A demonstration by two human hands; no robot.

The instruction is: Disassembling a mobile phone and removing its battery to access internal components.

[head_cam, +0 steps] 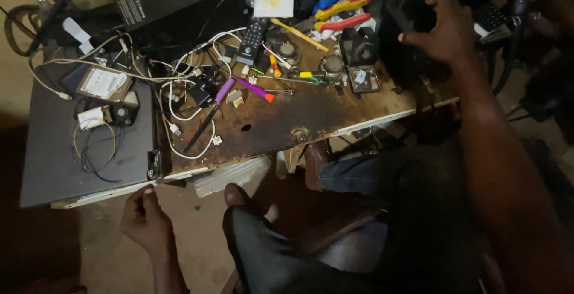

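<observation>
My right hand reaches to the far right of the rusty workbench and grips a black boxy device standing there. My left hand hangs below the bench's front edge, fingers curled, its thumb close to the edge under a closed grey laptop; I see nothing in it. A purple-handled tool and a black probe with a purple grip lie mid-bench among white cables.
A hard drive, a small fan and loose thin wires sit on the laptop. A remote control, red-and-yellow pliers, a black case and small parts crowd the back. My knees are under the bench.
</observation>
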